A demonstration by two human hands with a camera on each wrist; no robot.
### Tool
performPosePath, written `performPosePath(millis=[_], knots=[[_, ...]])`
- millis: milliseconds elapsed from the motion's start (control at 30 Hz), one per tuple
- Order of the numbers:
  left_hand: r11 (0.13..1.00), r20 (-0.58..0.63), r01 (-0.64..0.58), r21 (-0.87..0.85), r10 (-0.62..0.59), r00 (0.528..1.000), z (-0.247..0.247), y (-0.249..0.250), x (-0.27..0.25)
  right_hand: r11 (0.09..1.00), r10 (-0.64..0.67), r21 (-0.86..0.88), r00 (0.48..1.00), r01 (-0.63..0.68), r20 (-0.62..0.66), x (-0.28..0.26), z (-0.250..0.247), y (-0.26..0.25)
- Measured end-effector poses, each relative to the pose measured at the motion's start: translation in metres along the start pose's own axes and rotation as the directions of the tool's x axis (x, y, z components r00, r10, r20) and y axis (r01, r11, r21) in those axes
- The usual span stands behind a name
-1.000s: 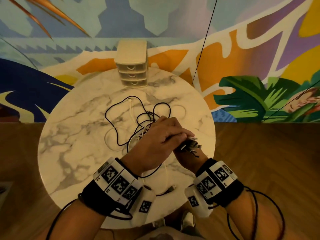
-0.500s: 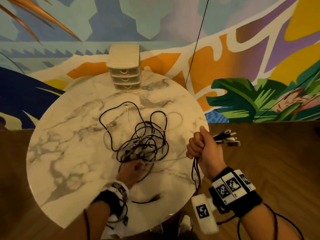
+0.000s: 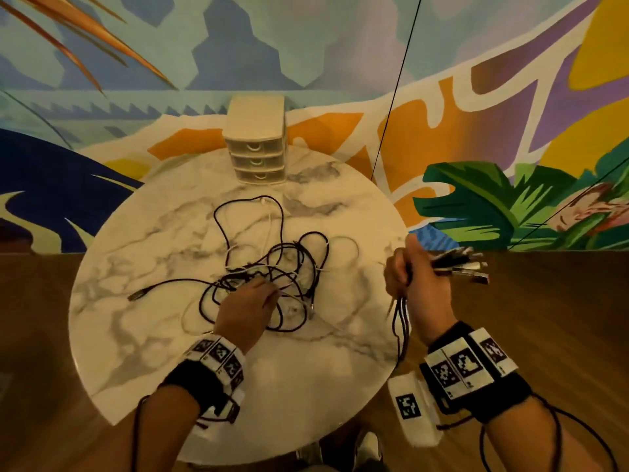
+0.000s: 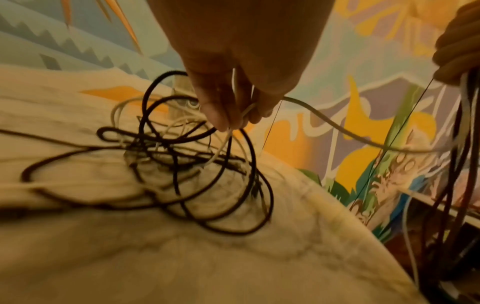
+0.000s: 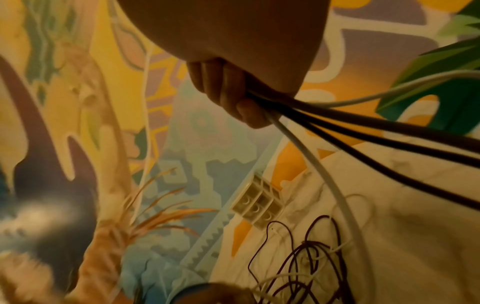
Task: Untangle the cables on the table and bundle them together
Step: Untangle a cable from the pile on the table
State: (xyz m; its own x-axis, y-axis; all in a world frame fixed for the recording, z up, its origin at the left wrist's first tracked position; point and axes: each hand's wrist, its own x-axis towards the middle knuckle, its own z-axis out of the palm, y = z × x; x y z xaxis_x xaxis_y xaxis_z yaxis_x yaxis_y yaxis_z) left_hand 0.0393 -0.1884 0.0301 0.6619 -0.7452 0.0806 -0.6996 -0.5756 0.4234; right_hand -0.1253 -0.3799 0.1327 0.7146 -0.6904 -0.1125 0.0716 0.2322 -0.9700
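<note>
Left wrist view only: left hand (image 4: 233, 61) fingers pinching white cable (image 4: 223, 144).

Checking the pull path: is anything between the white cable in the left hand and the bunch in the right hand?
Yes. The left hand pinches a white cable running to the right hand, but its other length threads through black loops on the table.

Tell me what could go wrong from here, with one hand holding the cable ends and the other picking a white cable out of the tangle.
The left hand pinches a white cable that runs through the black loops of the tangle; pulling may tighten them rather than free it. The right hand grips the gathered cable ends off the table's edge, so tugging could drag the tangle off the table. A loose connector might snag.
</note>
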Motion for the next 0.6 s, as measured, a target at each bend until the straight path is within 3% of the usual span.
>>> performPosePath(millis=[67,133,167,200,300,367,433,467,533,600], knots=[[0.999,-0.064,-0.049,0.013,0.049,0.997,-0.010,0.009,0.001,0.967,0.159,-0.227,0.966,-0.112,0.203,-0.010,0.016,0.004],[0.997,-0.082,-0.072,0.010,0.073,0.994,-0.016,0.021,0.001,0.852,0.390,-0.495,0.837,-0.170,0.384,-0.021,0.032,0.023],[0.998,-0.082,-0.070,0.000,0.069,0.994,-0.018,0.027,0.000,0.792,0.457,-0.596,0.780,-0.137,0.427,-0.026,0.040,0.035],[0.997,-0.084,-0.071,-0.023,0.068,0.994,-0.019,0.034,-0.003,0.745,0.483,-0.660,0.762,-0.097,0.432,-0.029,0.045,0.049],[0.989,-0.096,-0.066,-0.130,0.054,0.994,-0.011,0.058,-0.016,0.751,0.461,-0.634,0.834,-0.185,0.303,-0.022,0.052,0.069],[0.948,-0.024,0.075,-0.308,-0.087,0.996,0.003,0.068,-0.027,0.818,0.412,-0.521,0.881,-0.245,0.232,-0.016,0.055,0.067],[0.738,0.172,0.321,-0.594,-0.273,0.946,0.013,0.073,-0.034,0.835,0.319,-0.522,0.926,-0.173,0.204,-0.013,0.053,0.068],[0.642,0.257,0.385,-0.663,-0.288,0.922,0.015,0.072,-0.036,0.834,0.274,-0.536,0.943,-0.134,0.190,-0.013,0.051,0.071],[0.637,0.330,0.373,-0.675,-0.191,0.924,0.019,0.063,-0.037,0.840,0.223,-0.531,0.965,-0.116,0.142,-0.017,0.047,0.073],[0.793,0.321,0.260,-0.551,-0.086,0.943,0.027,0.042,-0.034,0.871,0.184,-0.477,0.979,-0.119,0.092,-0.019,0.044,0.070]])
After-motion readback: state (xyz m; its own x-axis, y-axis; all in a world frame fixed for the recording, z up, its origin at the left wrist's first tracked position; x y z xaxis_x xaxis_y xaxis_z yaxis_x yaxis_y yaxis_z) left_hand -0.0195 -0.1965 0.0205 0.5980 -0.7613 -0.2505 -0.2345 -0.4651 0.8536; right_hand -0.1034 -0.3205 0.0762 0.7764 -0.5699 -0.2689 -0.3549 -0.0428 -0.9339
